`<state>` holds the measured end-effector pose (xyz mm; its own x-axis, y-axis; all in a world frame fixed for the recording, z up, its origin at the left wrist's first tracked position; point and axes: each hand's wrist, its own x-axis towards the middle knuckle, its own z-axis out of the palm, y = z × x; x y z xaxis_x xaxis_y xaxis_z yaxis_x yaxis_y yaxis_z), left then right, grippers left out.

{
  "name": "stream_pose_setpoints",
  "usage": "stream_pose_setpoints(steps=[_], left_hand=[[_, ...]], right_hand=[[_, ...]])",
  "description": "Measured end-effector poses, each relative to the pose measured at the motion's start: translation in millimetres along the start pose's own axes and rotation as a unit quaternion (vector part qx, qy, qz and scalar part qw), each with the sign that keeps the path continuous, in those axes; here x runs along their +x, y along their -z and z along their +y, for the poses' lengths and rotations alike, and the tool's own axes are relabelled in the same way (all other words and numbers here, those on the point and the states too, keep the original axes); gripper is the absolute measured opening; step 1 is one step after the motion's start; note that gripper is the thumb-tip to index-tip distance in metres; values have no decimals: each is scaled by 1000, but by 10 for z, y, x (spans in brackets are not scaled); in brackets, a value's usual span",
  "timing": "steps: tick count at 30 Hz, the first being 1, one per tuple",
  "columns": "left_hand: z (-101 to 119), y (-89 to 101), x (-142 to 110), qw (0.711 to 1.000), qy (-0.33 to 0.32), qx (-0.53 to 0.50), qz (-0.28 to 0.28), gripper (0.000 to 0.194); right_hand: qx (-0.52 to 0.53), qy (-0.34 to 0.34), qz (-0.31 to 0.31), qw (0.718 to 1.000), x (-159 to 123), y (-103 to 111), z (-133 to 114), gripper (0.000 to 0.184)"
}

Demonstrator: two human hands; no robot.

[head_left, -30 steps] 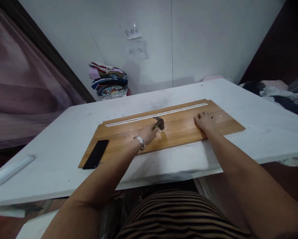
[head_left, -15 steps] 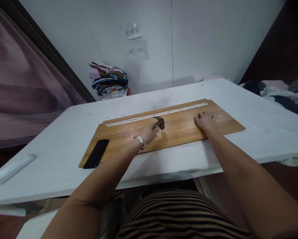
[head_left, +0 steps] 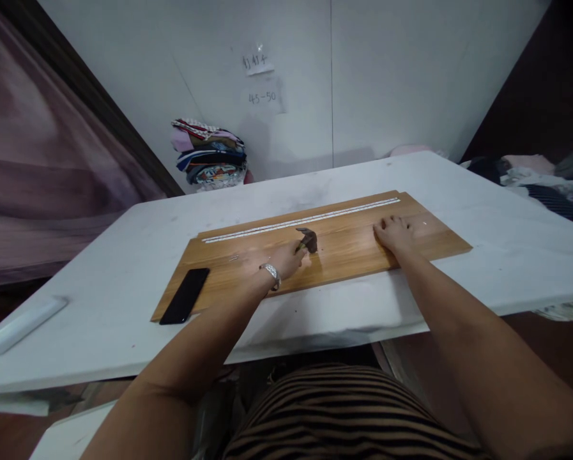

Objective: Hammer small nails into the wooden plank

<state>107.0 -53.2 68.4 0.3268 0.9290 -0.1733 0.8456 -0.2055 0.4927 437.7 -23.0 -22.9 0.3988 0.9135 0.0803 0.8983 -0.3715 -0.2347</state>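
Note:
My left hand [head_left: 289,259], with a silver bracelet at its wrist, is wrapped round the handle of a claw hammer [head_left: 310,241]. The dark hammer head is down at the middle of a wooden board [head_left: 348,252], and small dark specks show beside it. What lies under the head is hidden. On the right part of the board rests my right hand [head_left: 394,233], fingers apart and slightly bent, with nothing visible in it. A few small nails [head_left: 233,258] lie left of the hammer. Two thin white strips [head_left: 300,220] run along the board's far side.
A black phone [head_left: 185,296] lies on the board's left end. The board is on a white-covered table [head_left: 99,287], with a white elongated object [head_left: 25,326] at far left. Folded cloths [head_left: 210,153] are stacked by the wall; more fabric [head_left: 545,182] lies at right.
The hammer has come down a little, from just above the board to its surface, and my left hand moved with it. My right hand has stayed in place.

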Motion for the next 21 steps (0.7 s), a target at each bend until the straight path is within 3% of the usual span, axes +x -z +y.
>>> stream_pose_setpoints(steps=[11,21], left_hand=[[56,86,-6,999,22,-44,-3,27],[-31,-30,34,1000,14,-19,-11,24]], right_hand=[[-1,-2,-3,1000,-7,19,-6,53],[-1,1,-3,1000,1,12,0,52]])
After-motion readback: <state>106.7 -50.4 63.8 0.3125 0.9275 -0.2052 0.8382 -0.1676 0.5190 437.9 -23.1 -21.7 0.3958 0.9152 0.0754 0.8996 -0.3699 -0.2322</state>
